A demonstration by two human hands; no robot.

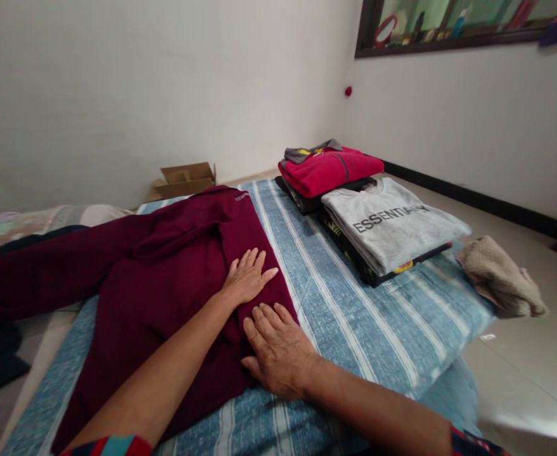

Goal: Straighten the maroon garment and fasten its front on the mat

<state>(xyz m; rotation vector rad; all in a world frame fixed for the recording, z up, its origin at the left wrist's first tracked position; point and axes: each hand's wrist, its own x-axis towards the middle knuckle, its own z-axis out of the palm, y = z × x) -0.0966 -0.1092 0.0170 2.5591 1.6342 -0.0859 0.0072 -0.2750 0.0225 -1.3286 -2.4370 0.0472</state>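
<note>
Maroon knit-looking fabric makes up the long-sleeved top (178,278) spread over the left part of the blue striped bedsheet (335,304), one sleeve running out past the sheet's left edge. Both hands lie palm down on the top: the left hand (249,277) is flat with fingers extended, grasping nothing; the right hand (282,348), nearer the sheet's front edge, rests with fingers loosely spread, likewise unclenched. On the sheet's right part, a grey T-shirt (402,237) with black lettering is folded over a black printed garment (354,258). Toward the sheet's far right sits a folded red garment (316,177). Beige cloth (501,275) lies crumpled at the sheet's right edge; an open cardboard box (185,183) stands beyond its far edge.
</note>
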